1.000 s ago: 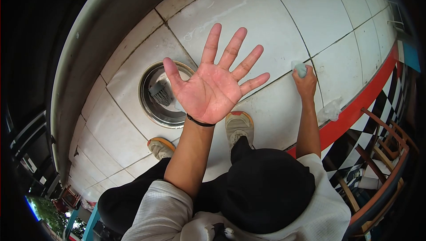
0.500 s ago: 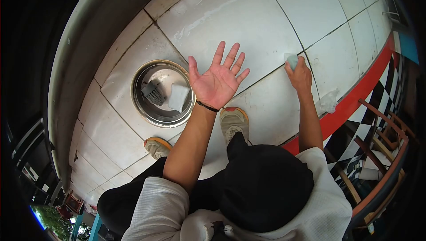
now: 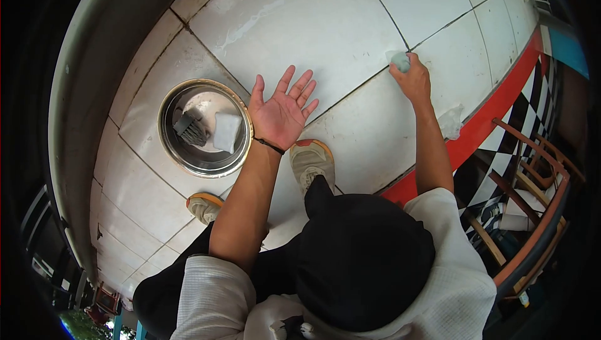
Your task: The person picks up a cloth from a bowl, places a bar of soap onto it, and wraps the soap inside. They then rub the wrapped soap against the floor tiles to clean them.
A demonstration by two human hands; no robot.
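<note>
My left hand [image 3: 281,114] is held palm up with its fingers spread and nothing in it, a dark band round the wrist. Just left of it stands a round metal basin [image 3: 164,143]. Inside the basin lie a grey brush [image 3: 190,129] with dark bristles and a white block-shaped pad [image 3: 226,132]. Further right, my right hand [image 3: 414,80] is closed round a pale green, partly see-through piece [image 3: 399,60], whose exact kind I cannot make out. That piece is against the white tiles, close to where the dark joints cross.
White floor tiles [image 3: 350,127] spread around, with a whitish streak [image 3: 275,8] near the top. A crumpled clear plastic bag [image 3: 451,122] lies by the red edge [image 3: 494,102]. Wooden chairs [image 3: 532,158] stand at right, and a curved metal edge [image 3: 69,89] rises at left.
The view has shifted, so the basin and both hands sit further left in it. My right hand has slid slightly across the tiles with the pale green piece. My left hand stays open.
</note>
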